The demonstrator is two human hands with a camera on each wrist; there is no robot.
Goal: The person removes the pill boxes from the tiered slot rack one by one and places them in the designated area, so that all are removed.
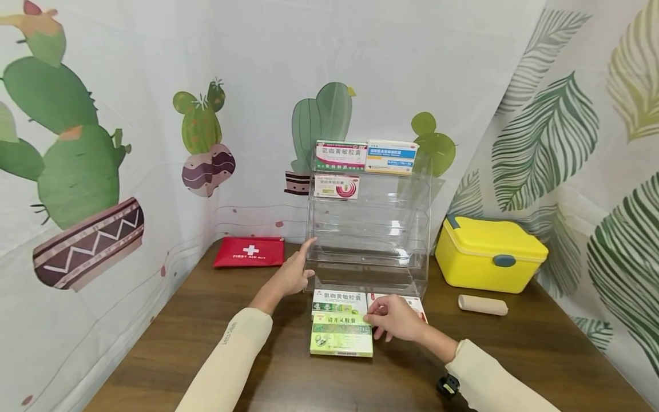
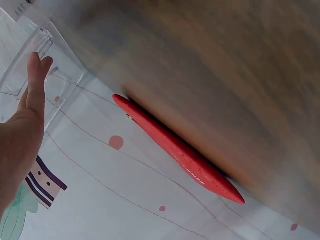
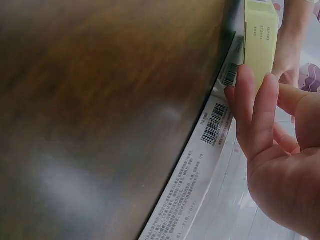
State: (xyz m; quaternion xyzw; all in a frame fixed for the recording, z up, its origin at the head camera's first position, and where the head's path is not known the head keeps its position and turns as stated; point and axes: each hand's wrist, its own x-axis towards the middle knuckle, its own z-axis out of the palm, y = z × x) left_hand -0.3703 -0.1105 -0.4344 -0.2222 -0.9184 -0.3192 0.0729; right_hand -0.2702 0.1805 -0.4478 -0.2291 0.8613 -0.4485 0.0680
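Observation:
In the head view my right hand (image 1: 396, 319) pinches the upper right corner of a green medicine box (image 1: 341, 336). That box lies over the lower part of a white-and-green medicine box (image 1: 340, 301). A white-and-red medicine box (image 1: 409, 301) sits partly hidden behind the right hand. The right wrist view shows the fingertips at the end of the green box (image 3: 260, 45), with a white box (image 3: 195, 170) alongside. My left hand (image 1: 293, 274) is at the left side of a clear tiered display rack (image 1: 370, 246), its fingers extended towards the rack's edge.
Several medicine boxes stand on the rack's upper tiers, including a white-and-blue one (image 1: 391, 157) and a small white-and-red one (image 1: 336, 187). A red first aid pouch (image 1: 249, 252) lies at the left. On the right are a yellow case (image 1: 486, 257) and a beige roll (image 1: 482, 305).

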